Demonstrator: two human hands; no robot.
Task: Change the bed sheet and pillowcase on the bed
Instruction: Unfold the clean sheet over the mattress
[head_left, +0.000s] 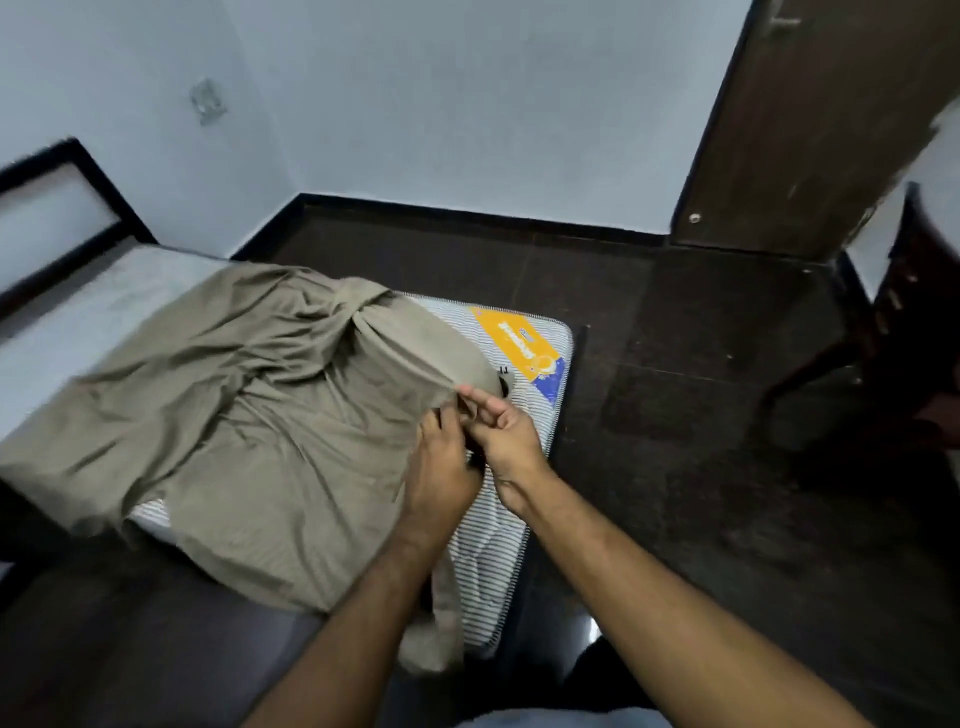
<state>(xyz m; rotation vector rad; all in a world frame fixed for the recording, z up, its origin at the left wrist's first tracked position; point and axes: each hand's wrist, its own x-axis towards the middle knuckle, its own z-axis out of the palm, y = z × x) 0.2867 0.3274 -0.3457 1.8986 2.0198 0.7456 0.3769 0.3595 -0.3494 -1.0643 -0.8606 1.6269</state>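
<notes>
While the bed sheet (249, 415) lies rumpled, its edge is pinched.
Soft and light, it is gripped by both hands, left hand (441, 462) and right hand (506, 431); corners are judged best held.

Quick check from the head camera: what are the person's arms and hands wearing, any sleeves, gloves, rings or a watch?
Both forearms are bare as far as the frame shows, with no sleeves in view. The left hand and right hand wear no gloves. No watch or wristband shows on either wrist. The blur leaves rings uncertain.

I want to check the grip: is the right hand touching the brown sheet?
Touching. The head view shows the right hand with its fingertips pinching the edge of the brown sheet over the mattress.
</notes>
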